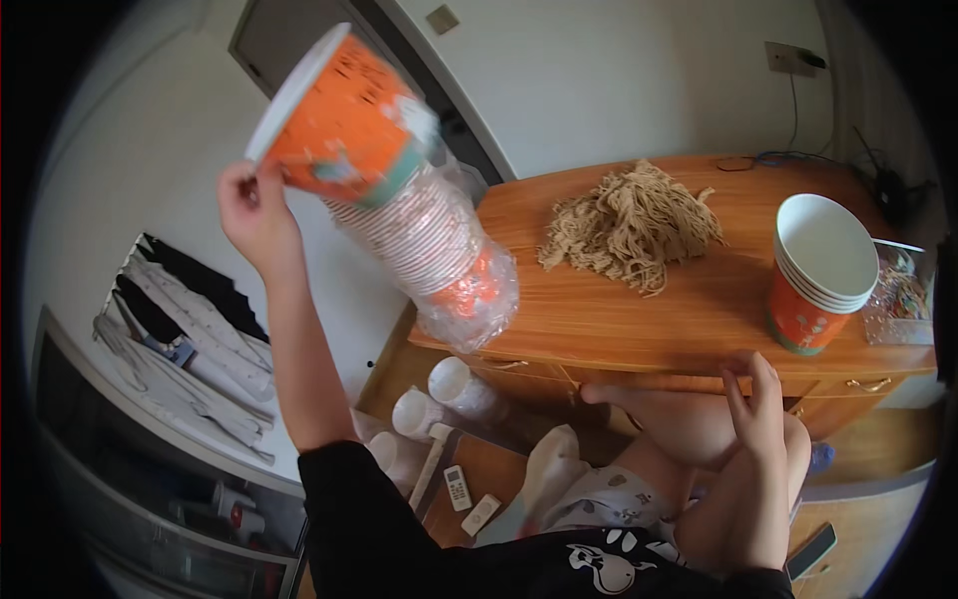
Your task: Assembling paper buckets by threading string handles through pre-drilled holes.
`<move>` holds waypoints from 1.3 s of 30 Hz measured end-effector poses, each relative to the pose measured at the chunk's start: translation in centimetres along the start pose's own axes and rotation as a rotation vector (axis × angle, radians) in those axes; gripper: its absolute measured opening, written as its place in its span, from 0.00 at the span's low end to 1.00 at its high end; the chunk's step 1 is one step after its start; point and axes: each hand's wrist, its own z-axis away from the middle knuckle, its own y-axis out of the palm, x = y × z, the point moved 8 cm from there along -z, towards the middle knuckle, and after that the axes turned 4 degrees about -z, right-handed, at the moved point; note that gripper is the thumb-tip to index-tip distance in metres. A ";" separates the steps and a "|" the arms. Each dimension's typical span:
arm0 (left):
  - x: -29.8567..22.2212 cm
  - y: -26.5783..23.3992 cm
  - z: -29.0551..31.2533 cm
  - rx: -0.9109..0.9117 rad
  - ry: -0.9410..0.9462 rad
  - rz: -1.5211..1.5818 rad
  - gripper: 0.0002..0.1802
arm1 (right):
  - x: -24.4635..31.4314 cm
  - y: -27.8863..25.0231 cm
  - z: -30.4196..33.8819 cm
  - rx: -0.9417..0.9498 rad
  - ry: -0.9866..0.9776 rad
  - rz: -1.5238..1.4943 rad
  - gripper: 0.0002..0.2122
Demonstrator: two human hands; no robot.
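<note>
My left hand (257, 215) is raised at the upper left, pinching the white rim of an orange paper bucket (344, 110) with a green base band. The bucket is tilted, its mouth facing up and left. Right below its base runs a long nested stack of paper buckets (409, 240) in clear plastic wrap, leaning over the cabinet's left end; whether the two touch is hard to tell. Above my lap, near the cabinet's front edge, my right hand (755, 399) is loosely bent with nothing visible in it. Several nested orange buckets (823, 265) stand upright close beyond it.
On the wooden cabinet (519, 329) lies a heap of tan yarn-like strands (639, 225). A clear box (898, 299) sits at its right end. White wrapped cup stacks (454, 384) stand on the floor, by remotes (457, 489). A phone (811, 551) lies at lower right.
</note>
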 end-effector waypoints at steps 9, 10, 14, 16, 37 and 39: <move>10.0 -0.9 -12.5 0.003 -0.107 -0.201 0.16 | 1.3 0.2 0.0 0.050 -0.101 0.085 0.05; 11.3 -0.3 -12.2 0.092 -0.154 -0.226 0.18 | 1.3 0.3 0.1 0.065 -0.094 0.078 0.05; 14.3 0.7 -8.9 0.351 -0.216 -0.372 0.18 | 1.3 0.3 0.3 0.094 -0.125 0.070 0.05; 15.6 1.4 -6.6 0.469 -0.408 -0.343 0.18 | 1.2 0.2 0.3 0.093 -0.117 0.071 0.05; 15.4 3.3 -7.3 0.656 -0.326 -0.874 0.42 | 1.3 0.3 0.6 0.120 -0.123 0.081 0.04; 16.5 5.1 -5.4 0.590 -0.613 -0.511 0.47 | 1.3 0.1 0.7 0.118 -0.118 0.098 0.04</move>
